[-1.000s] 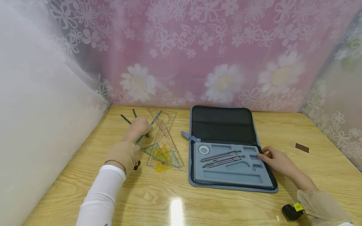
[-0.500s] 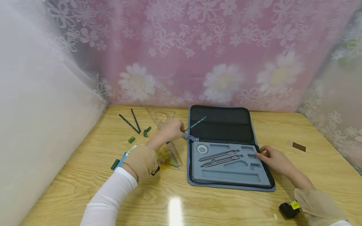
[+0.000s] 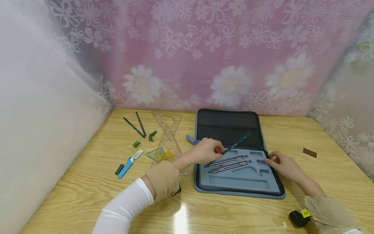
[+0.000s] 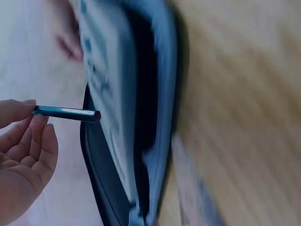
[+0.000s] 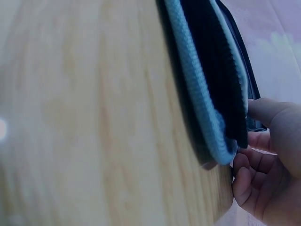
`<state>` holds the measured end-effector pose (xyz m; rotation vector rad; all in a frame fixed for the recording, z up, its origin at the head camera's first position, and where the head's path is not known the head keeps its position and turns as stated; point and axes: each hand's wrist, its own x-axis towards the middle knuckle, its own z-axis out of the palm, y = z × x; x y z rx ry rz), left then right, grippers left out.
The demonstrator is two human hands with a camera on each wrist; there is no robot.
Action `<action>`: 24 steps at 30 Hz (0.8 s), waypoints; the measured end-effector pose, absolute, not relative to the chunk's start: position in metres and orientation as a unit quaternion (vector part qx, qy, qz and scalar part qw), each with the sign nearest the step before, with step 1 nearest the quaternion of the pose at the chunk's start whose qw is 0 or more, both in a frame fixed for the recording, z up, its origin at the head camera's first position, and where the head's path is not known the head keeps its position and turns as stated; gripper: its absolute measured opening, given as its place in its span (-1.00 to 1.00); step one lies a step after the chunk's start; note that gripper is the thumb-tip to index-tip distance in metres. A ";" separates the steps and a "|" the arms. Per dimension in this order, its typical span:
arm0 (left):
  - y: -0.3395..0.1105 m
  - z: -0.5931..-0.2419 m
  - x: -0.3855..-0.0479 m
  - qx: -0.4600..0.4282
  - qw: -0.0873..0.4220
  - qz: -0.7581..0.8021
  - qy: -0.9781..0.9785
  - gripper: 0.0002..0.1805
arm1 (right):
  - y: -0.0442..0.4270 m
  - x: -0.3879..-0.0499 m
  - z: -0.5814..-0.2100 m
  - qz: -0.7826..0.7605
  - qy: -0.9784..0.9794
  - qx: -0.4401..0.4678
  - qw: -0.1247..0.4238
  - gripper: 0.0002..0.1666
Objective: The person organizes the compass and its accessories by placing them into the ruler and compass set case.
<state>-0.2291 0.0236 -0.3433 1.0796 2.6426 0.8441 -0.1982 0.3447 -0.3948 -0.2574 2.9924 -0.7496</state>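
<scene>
My left hand [image 3: 208, 150] pinches a dark teal pencil [image 3: 238, 142] between thumb and fingers, tilted above the foam tray [image 3: 204, 182] of an open zip case [image 3: 228, 122]. In the left wrist view the pencil [image 4: 66, 113] points its flat hexagonal end toward the case. Two metal compasses [image 3: 229, 167] lie in the tray's slots; other slots are bare. The hand covers the tray's upper left corner. At the case's right edge my right hand [image 3: 284, 165] grips the side, thumb on top. The right wrist view shows its fingers [image 5: 256, 162] curled by the case's corner.
Left of the case lie transparent set squares [image 3: 169, 136], a yellow template [image 3: 165, 156], two dark pencils [image 3: 135, 127], a green sharpener [image 3: 136, 144], a small green piece [image 3: 152, 136], an eraser [image 3: 138, 154], a blue tool [image 3: 125, 167] and a dark green block [image 3: 119, 169]. A brown strip [image 3: 309, 152] lies right.
My left hand has carried the pencil rightward from among the items at left to above the foam tray. My right hand has stayed at the case's edge.
</scene>
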 end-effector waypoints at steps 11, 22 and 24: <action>0.046 -0.348 -0.209 0.406 0.110 0.243 0.874 -0.85 | 0.342 -0.198 -0.393 -0.242 0.966 -0.084 0.022 -0.43; 0.057 -0.356 -0.202 0.452 0.126 0.170 0.866 -0.90 | 0.344 -0.199 -0.390 -0.231 0.968 -0.096 0.021 -0.45; 0.060 -0.357 -0.198 0.459 0.123 0.150 0.867 -0.91 | 0.343 -0.199 -0.389 -0.230 0.969 -0.093 0.020 -0.41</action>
